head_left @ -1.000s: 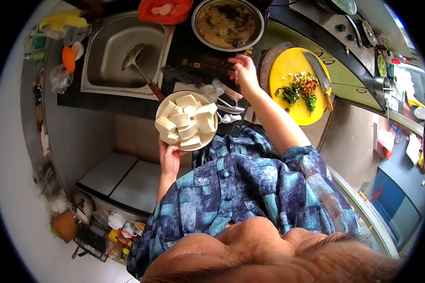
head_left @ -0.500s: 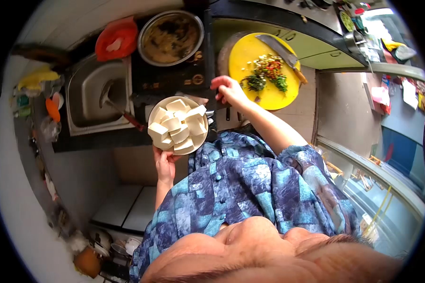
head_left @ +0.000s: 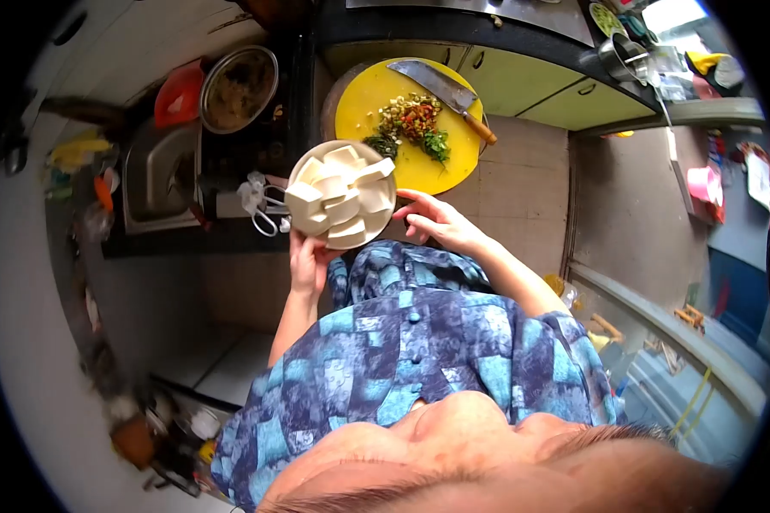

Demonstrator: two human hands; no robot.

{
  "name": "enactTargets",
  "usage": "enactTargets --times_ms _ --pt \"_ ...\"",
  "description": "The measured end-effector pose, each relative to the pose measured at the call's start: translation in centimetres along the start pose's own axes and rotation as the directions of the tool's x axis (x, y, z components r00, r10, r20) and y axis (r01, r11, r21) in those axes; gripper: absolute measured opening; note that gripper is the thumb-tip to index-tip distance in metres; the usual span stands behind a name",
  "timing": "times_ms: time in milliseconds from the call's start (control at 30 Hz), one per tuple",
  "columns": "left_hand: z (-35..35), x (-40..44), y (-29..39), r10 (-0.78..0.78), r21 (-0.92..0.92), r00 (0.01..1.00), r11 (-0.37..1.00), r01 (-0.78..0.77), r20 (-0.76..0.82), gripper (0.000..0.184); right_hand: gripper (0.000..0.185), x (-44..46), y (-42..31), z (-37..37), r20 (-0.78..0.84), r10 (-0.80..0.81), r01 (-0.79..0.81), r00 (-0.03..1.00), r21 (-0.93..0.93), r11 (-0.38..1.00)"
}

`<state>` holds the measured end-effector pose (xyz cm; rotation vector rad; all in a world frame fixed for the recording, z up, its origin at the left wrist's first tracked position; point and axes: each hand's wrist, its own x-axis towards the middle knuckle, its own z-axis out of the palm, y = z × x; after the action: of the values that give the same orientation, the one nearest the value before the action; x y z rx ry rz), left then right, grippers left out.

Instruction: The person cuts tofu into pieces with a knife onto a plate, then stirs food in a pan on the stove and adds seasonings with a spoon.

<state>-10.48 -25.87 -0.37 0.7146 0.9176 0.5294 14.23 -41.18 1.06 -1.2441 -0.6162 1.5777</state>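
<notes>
While the left hand (head_left: 308,258) holds a bowl (head_left: 386,221), tiles (head_left: 522,175) pave the floor (head_left: 629,209).

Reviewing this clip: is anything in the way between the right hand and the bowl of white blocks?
Nothing visible. The right hand's fingertips are at the near right side of the bowl; whether they touch it is unclear. The left hand supports the opposite side, and the yellow board lies beyond, not between.

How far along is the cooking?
Looks done: the tofu and herbs are cut, and the knife lies on the board. In hand: the left hand holds the bowl, the right hand beside it. Probably left: adding tofu and herbs to the pan, as both sit outside it.
</notes>
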Motion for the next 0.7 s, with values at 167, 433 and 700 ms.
enactTargets --times_ms 167,433,700 --pt "5.5 0.8 -1.7 0.000 0.002 0.997 1.000 0.000 0.079 0.057 0.064 -2.8 -0.7 -3.1 -0.046 -0.039 0.037 0.998 -0.037 0.999" --pt "25.3 5.1 -7.2 -0.075 0.048 0.982 0.997 0.068 0.172 0.066 0.045 -12.4 -2.3 -17.3 -0.340 -0.056 0.068 0.939 0.023 0.997" --pt "36.0 20.2 -10.0 -0.053 0.032 0.967 0.998 0.047 0.248 0.063 0.031 -15.6 -1.4 -28.3 -0.521 0.001 -0.001 0.854 0.001 1.000"
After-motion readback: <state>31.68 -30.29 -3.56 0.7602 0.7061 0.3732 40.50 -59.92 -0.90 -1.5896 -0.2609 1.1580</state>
